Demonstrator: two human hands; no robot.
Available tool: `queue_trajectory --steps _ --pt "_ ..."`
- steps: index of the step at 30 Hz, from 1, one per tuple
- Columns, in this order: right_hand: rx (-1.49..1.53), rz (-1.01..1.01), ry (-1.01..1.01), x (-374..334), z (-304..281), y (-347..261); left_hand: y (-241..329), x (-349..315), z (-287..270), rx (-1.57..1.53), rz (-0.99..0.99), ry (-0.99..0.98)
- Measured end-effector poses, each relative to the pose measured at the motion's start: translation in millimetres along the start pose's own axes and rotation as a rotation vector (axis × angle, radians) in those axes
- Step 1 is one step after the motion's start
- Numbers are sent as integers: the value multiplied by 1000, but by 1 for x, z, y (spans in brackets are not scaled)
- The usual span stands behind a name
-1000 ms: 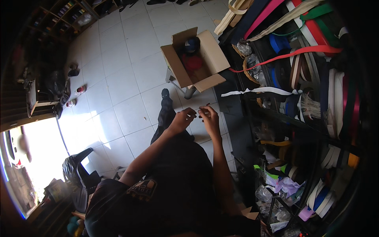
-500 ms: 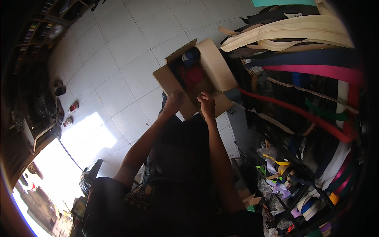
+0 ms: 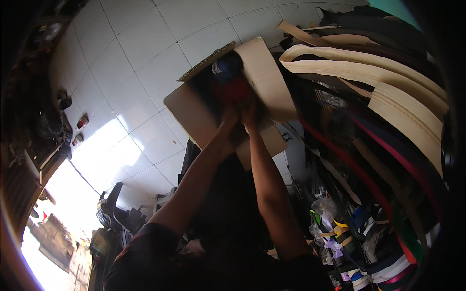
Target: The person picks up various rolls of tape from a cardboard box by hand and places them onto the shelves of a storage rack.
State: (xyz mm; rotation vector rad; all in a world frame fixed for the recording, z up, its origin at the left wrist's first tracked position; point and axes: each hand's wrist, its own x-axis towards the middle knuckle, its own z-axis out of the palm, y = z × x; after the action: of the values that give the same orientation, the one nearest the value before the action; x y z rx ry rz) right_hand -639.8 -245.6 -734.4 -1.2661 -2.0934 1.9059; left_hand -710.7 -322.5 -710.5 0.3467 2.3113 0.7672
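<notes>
- Left hand [image 3: 230, 118] and right hand [image 3: 248, 115] are side by side inside a cardboard box [image 3: 191, 107], in deep shadow; whether they are closed on anything cannot be made out.
- Just ahead of both hands, inside the box, is a red item [image 3: 233, 89]; contact is unclear. It looks soft and light, unlikely to break; its near edge seems the easiest hold.
- Beyond it sits a blue item [image 3: 226, 69] with a pale patch, probably light too; its sides look graspable.
- The box looks stiff but light, best held by its walls, as the flaps [image 3: 267, 80] would likely bend.
- Count: two hands, one box, four flaps, one red item, one blue item.
- Far left of the hands, at least three shoes [image 3: 81, 122] rest on the tiled floor [image 3: 141, 39].
</notes>
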Motion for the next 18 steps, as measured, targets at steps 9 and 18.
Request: queue_trajectory --steps 9,18 --pt "-117 253 69 43 22 19 1 55 -5 -140 -189 65" --pt "236 220 31 8 1 -29 42 -7 -24 -418 -291 72"
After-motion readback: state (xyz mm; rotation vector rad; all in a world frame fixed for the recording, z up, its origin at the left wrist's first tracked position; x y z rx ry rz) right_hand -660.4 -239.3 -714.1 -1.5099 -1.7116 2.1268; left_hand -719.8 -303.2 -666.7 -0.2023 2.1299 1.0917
